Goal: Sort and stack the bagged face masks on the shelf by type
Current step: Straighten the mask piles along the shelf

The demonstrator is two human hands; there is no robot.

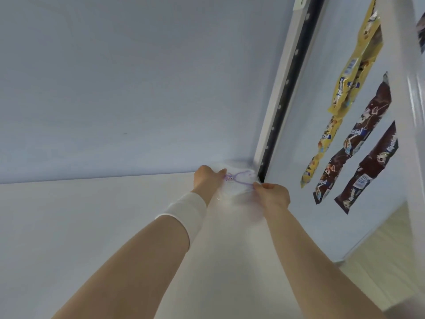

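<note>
Sleeve band (184, 210), white, sits on your L forearm. Then your L hand (208, 178): fingers curled round the left edge of the bagged mask (238, 180), thumb on top, so a real hold and not a flat press. Bag is clear plastic w/ a white mask inside, purple ear loops + a small purple figure. It sits at the back of the white shelf (69, 238), in the corner where the back wall (115, 88) meets the slotted upright (285, 93). Can't tell if it rests fully on the shelf. Long axis runs L-to-R btwn your two hands, roughly along the wall line. Its far right end is at the upright, but touching or not, can't tell, plastic is blurred. R hand (272, 194) pinches the near-right edge, fingers curled, a bit nearer you than the L. So the bag lies btwn both grips w/ no reach advantage, and R is closer to the upright. My read: placing step. Next move needs the bag squared to the corner, then both hands let go. No other mask bags in view. Further right are yellow snack packs (354, 65) + brown snack packs (370, 116), not task items.
</note>
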